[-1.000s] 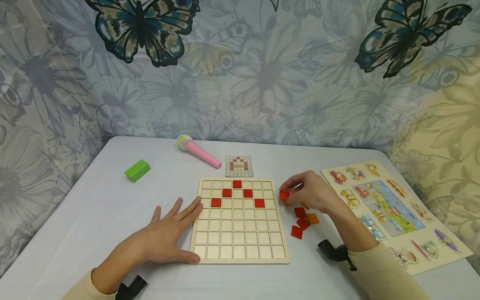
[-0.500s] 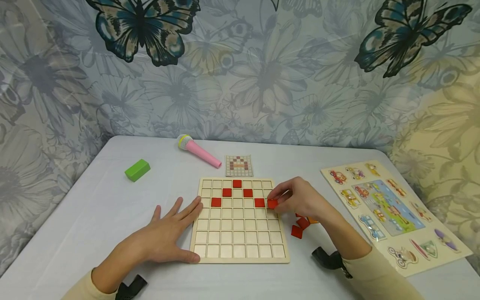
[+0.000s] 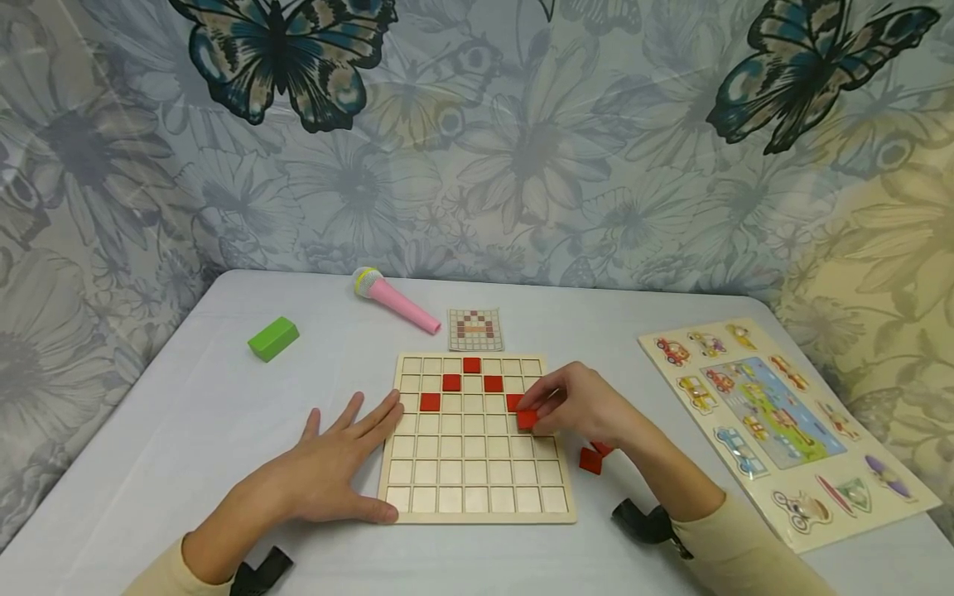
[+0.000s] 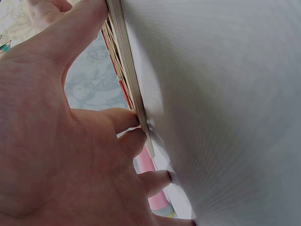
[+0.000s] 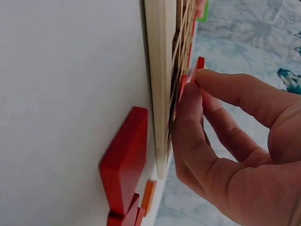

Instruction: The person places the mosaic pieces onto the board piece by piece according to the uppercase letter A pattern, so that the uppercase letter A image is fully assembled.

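1. I see the red tile [image 3: 526,420] over the board [image 3: 474,473], at 2 o'clock from its centre; on my feed I can't tell whether they touch.
2. The right hand [image 3: 585,403] pinches it between thumb and fingers, presumably leaving its underside free.
3. At 9 o'clock the left hand [image 3: 328,468] lies with fingers straight and spread, thumb at the board's near corner, likely to stop sliding.
4. Loose tiles [image 3: 590,461] sit at 3 o'clock, probably for a short reach.
5. The pattern card [image 3: 475,330] lies at 12 o'clock, just beyond the board, seemingly for easy viewing.
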Demonstrator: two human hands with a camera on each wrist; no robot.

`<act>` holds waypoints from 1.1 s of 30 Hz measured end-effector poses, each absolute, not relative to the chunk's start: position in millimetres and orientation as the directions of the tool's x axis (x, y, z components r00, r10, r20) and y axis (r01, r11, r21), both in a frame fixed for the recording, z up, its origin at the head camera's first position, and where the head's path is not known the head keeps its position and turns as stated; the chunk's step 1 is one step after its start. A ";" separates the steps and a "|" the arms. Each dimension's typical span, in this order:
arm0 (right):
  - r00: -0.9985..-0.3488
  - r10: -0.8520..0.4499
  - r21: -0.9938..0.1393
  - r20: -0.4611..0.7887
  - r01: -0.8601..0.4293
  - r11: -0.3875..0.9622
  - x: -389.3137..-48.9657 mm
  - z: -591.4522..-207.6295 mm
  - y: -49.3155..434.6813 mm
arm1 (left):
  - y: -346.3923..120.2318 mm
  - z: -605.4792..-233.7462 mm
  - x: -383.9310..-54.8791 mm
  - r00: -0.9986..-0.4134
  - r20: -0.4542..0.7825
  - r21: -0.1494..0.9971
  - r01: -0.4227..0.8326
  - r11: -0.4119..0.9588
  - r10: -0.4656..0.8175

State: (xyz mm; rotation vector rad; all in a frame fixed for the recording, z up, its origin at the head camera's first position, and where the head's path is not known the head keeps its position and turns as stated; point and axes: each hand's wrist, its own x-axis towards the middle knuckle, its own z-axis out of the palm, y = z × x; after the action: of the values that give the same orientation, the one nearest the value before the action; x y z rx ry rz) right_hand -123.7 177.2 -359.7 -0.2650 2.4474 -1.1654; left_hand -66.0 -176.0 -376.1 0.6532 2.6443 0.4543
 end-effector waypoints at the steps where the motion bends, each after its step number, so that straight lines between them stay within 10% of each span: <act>1: -0.895 -0.343 -0.774 -0.285 0.003 0.633 -123.5 -360.0 176.4 | -176.2 -376.0 -65.9 -0.821 -0.280 0.393 0.375 0.840 0.498; 33: -0.932 -0.262 -0.689 -0.250 -0.018 0.724 -113.5 -363.3 158.3 | -176.2 -376.6 -65.1 -0.822 -0.276 0.393 0.376 0.839 0.498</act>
State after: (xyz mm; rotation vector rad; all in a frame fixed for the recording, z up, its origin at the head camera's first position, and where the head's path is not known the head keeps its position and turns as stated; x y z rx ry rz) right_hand -113.5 158.3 -363.3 -0.2181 2.5982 -1.0338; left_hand -65.1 -176.2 -376.6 0.6544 2.6474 0.4578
